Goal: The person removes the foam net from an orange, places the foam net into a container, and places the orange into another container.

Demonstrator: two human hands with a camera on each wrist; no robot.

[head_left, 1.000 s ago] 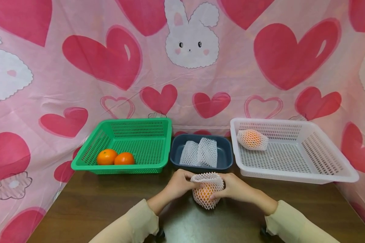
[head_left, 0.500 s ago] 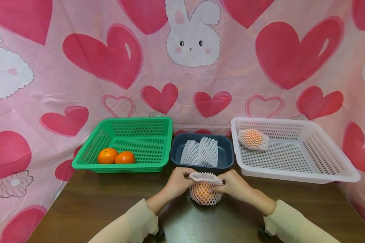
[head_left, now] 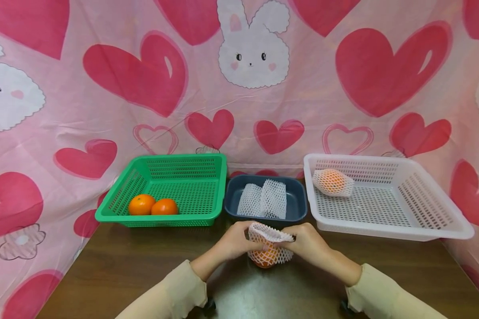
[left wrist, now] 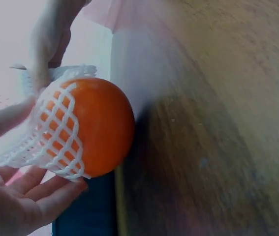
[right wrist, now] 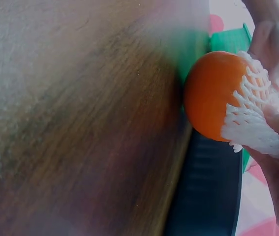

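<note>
An orange (left wrist: 105, 128) sits on the wooden table at front centre, its upper part inside a white foam net sleeve (head_left: 265, 232). In both wrist views its lower part is bare. My left hand (head_left: 234, 243) holds the sleeve and fruit from the left, thumb on the near side and fingers beyond. From the right, my right hand (head_left: 308, 243) pinches the sleeve's edge, with the thumb on the netting (right wrist: 250, 123). The sleeve's open top gapes upward between the two hands.
Behind the hands stands a dark blue tray (head_left: 296, 199) with two foam net sleeves (head_left: 273, 199). At left is a green basket (head_left: 191, 217) holding two bare oranges (head_left: 165, 207). A white basket (head_left: 391, 228) at right holds one netted orange (head_left: 332, 182). A pink printed cloth hangs behind.
The net sleeve has shifted upward on the orange, so the fruit's underside now shows bare below it. Both hands stay around the fruit with small finger movements.
</note>
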